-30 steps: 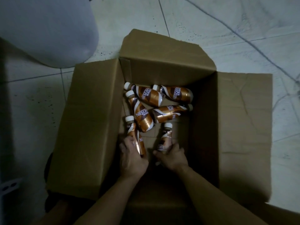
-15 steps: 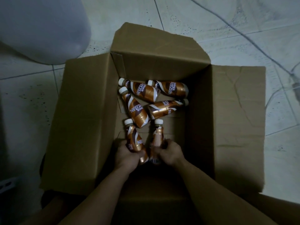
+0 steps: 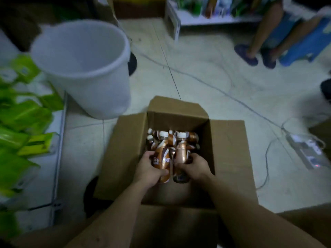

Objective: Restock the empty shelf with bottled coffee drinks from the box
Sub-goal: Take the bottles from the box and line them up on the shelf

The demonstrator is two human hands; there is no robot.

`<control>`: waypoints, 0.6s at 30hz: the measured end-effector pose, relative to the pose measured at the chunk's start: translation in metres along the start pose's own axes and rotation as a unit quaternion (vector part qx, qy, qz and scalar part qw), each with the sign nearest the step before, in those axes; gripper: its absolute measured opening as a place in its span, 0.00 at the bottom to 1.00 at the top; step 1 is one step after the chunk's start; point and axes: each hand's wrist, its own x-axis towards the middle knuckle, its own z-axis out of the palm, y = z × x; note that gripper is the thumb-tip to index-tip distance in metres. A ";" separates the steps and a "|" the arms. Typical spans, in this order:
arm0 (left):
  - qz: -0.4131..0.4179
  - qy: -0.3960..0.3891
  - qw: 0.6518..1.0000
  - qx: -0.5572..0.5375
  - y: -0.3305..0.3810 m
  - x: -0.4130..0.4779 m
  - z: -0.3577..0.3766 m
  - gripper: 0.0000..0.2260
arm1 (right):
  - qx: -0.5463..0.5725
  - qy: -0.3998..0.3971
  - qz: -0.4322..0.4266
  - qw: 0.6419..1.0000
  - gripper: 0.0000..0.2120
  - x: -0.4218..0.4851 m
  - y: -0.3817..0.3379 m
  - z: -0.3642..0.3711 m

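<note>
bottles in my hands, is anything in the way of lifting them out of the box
Nothing visible. The left hand grips the left bottle, the right hand the right bottle, both roughly upright. The box flaps are folded outward, leaving open space above. Other bottles lie behind, not over them.

Loose bottles (image 3: pixel 192 136) in the box (image 3: pixel 125 149), mostly hidden behind the held bottles (image 3: pixel 162 154); green packets (image 3: pixel 23 115) left of the box, blurred and cut by the edge; shelf goods (image 3: pixel 197 4) beyond the box, too blurred to identify.
</note>
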 end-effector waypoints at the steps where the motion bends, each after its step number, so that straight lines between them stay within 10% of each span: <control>1: 0.026 0.010 1.000 -0.004 0.013 -0.014 -0.009 0.35 | 0.005 0.009 -0.031 0.999 0.25 -0.012 -0.014 -0.008; 18: 0.411 0.195 0.890 -0.014 0.175 -0.257 -0.138 0.34 | 0.091 0.116 -0.380 0.913 0.23 -0.254 -0.185 -0.102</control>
